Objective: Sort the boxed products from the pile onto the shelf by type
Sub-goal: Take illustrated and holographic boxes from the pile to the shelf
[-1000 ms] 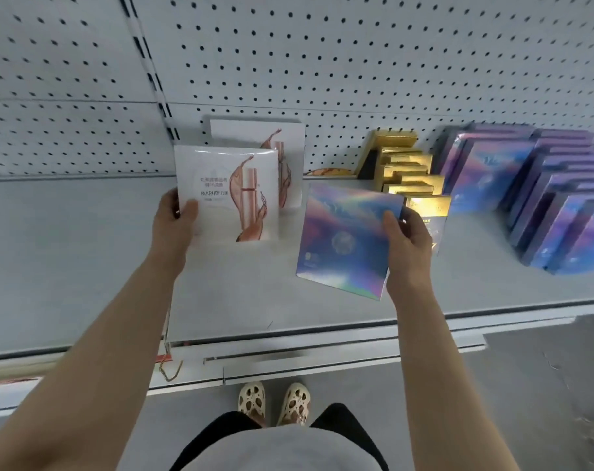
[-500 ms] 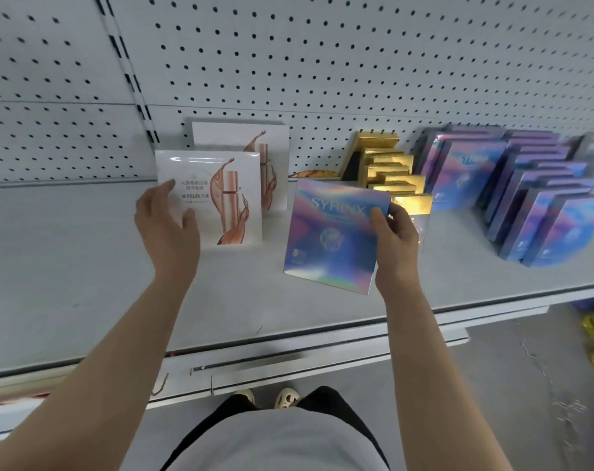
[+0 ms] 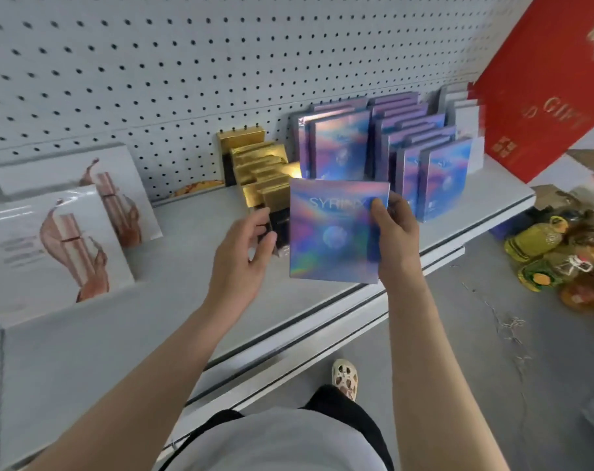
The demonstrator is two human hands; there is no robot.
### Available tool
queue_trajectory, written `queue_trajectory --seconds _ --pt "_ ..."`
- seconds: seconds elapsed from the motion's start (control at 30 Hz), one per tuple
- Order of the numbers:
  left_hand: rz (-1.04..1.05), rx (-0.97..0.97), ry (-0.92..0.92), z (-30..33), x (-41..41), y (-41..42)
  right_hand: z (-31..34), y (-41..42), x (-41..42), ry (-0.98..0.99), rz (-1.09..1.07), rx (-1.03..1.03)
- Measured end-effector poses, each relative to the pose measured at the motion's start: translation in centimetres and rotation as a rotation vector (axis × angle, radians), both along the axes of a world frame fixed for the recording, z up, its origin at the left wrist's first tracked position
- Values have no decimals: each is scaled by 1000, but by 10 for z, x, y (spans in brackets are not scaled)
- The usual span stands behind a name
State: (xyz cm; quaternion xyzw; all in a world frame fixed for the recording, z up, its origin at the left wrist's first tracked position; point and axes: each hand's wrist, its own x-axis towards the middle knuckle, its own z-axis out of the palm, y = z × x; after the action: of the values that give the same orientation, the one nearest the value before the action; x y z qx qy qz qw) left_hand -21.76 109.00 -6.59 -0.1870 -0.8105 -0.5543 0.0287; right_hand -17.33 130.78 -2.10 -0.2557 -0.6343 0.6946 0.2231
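Right hand (image 3: 396,239) pinches the shiny blue box (image 3: 336,229) by its right edge, held above the shelf (image 3: 193,232) front, just short of the matching blue boxes (image 3: 384,154). Left hand (image 3: 243,256) is open, empty, beside it. Risk imo: shoving it in could knock the gold boxes (image 3: 258,168) or tip that leaning blue row.

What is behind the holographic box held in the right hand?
Behind the holographic box in the right hand: gold boxes, and matching holographic rows. Their lower front parts are covered.
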Motion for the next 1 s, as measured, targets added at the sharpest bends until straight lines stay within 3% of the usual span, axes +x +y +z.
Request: queue_trajectory --seconds 0.1,0.23,0.37,0.5,0.63,0.77,0.83,1.0 --pt "-134 35 -120 -2 -7 72 -3 56 -12 46 73 17" --pt "69 56 -166 -11 -27 146 6 131 -48 30 310 188" --pt "123 125 -293 -18 -35 201 10 182 -96 18 537 252" --pt "314 186 -268 -21 -44 232 8 193 -145 32 771 307" --pt "459 225 -269 -23 -54 236 13 186 -179 88 971 602" --pt "472 125 -240 -31 -56 236 13 189 -209 71 960 1176" --pt "478 28 -222 -31 -58 243 13 191 -219 39 915 1360" --pt "453 -23 -257 -27 -77 258 14 202 -239 47 819 1428"
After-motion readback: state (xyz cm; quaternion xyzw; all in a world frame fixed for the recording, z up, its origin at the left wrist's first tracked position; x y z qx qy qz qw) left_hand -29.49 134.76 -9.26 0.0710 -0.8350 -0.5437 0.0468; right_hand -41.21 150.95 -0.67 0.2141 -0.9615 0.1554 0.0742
